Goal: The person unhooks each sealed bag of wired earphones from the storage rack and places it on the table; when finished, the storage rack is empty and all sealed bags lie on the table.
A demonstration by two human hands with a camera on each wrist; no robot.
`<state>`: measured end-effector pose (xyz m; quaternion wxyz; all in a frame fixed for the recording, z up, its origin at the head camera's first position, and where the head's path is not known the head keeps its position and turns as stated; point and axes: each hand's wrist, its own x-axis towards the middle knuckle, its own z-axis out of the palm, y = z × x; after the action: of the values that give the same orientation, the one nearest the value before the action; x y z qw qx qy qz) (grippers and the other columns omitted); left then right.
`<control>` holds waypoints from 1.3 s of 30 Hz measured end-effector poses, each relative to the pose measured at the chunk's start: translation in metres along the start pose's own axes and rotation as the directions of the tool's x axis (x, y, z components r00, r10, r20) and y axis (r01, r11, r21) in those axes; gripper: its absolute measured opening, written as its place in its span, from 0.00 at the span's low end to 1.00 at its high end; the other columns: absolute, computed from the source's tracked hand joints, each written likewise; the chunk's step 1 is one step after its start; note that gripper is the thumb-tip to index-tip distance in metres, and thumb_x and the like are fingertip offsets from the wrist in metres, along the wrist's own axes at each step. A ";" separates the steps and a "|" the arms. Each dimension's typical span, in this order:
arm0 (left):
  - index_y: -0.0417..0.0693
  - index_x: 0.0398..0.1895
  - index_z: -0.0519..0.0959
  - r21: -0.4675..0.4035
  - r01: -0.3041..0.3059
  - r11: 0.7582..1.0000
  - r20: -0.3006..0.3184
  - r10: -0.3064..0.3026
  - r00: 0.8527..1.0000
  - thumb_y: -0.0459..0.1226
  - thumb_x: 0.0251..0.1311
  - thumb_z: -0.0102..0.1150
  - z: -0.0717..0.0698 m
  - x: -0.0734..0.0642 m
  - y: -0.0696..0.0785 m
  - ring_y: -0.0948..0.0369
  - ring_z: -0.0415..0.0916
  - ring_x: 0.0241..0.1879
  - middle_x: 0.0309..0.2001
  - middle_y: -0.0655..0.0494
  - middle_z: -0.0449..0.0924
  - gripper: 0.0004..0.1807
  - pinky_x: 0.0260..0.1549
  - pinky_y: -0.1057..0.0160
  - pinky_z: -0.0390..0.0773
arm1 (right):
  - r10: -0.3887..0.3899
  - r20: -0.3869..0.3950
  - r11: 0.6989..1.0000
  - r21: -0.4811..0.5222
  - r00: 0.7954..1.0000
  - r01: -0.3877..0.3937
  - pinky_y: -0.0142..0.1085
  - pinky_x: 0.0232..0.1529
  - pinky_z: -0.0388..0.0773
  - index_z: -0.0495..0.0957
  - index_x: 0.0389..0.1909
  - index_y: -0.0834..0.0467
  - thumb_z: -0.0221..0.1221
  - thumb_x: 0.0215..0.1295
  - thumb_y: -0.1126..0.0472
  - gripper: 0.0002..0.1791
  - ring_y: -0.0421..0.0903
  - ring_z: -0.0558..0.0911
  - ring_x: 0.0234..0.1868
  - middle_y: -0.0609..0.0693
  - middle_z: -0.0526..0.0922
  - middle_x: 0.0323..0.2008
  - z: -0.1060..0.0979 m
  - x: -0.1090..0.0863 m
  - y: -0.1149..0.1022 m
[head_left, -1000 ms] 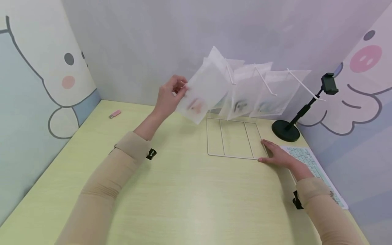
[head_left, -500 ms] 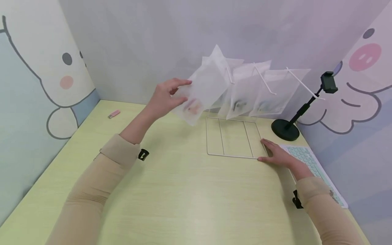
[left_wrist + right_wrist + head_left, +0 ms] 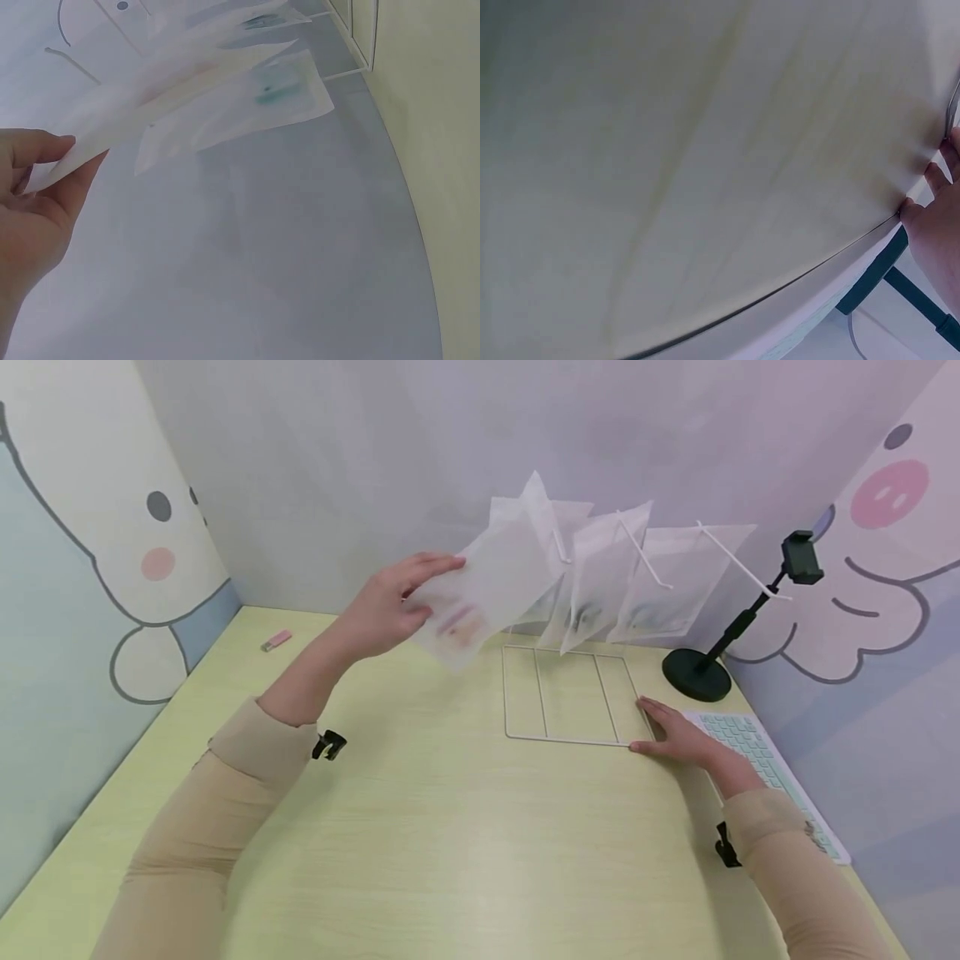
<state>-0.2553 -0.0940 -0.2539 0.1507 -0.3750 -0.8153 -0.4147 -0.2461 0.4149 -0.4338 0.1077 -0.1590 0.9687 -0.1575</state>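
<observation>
My left hand pinches the side edge of a translucent white bag between thumb and fingers. A pinkish item shows through near the bag's lower end, and its top is folded up beside the leftmost hook. Behind it hangs another bag with something green inside. Two further bags hang to the right, a middle one and a right one, on the prongs of a white wire rack. My right hand rests on the right end of the rack's base, fingers and thumb spread at the corner.
A white keyboard with pale green keys lies at the right, partly under my right arm. Behind it stands a black phone stand. A small pink USB stick lies at the back left. A grey wall rises behind the table.
My left hand has moved left and a little downward, drawing the bag's lower end leftward with it. The middle bag has swung slightly. My right hand has stayed on the rack.
</observation>
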 end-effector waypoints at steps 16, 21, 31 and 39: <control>0.50 0.61 0.74 -0.053 -0.015 0.998 -0.050 0.013 0.999 0.20 0.52 0.58 -0.019 -0.021 0.006 0.63 0.67 0.61 0.60 0.56 0.74 0.32 0.56 0.71 0.67 | 0.016 0.007 1.000 -0.007 1.000 -0.016 0.61 0.66 0.47 0.50 0.71 0.66 0.63 0.55 0.40 0.53 0.68 0.49 0.70 0.68 0.49 0.71 0.001 -0.002 -0.005; 0.49 0.61 0.74 -0.086 -0.012 0.996 -0.051 0.008 0.999 0.20 0.52 0.58 -0.022 -0.026 0.009 0.62 0.68 0.60 0.60 0.54 0.74 0.31 0.55 0.73 0.67 | 0.025 0.013 1.000 -0.001 1.000 -0.025 0.61 0.66 0.46 0.49 0.72 0.65 0.63 0.55 0.39 0.54 0.68 0.48 0.70 0.68 0.48 0.71 0.001 -0.002 -0.006; 0.42 0.59 0.75 -0.208 -0.050 0.977 -0.067 0.036 0.997 0.17 0.50 0.58 -0.023 -0.037 0.015 0.64 0.69 0.59 0.59 0.53 0.74 0.30 0.55 0.71 0.68 | 0.031 0.015 1.000 -0.001 0.999 -0.031 0.61 0.66 0.46 0.49 0.72 0.65 0.63 0.54 0.38 0.55 0.67 0.48 0.70 0.68 0.48 0.71 0.002 0.000 -0.004; 0.40 0.59 0.74 -0.230 -0.067 0.971 -0.083 0.049 0.995 0.16 0.49 0.58 -0.025 -0.040 0.029 0.62 0.69 0.59 0.58 0.63 0.75 0.30 0.56 0.70 0.68 | 0.030 0.007 1.000 0.005 1.000 -0.030 0.60 0.67 0.46 0.49 0.72 0.65 0.63 0.54 0.38 0.55 0.67 0.48 0.71 0.67 0.49 0.71 0.003 -0.001 -0.003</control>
<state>-0.2084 -0.1225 -0.2447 0.1492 -0.3975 -0.7433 -0.5169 -0.2433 0.4114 -0.4355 0.1138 -0.1445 0.9702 -0.1579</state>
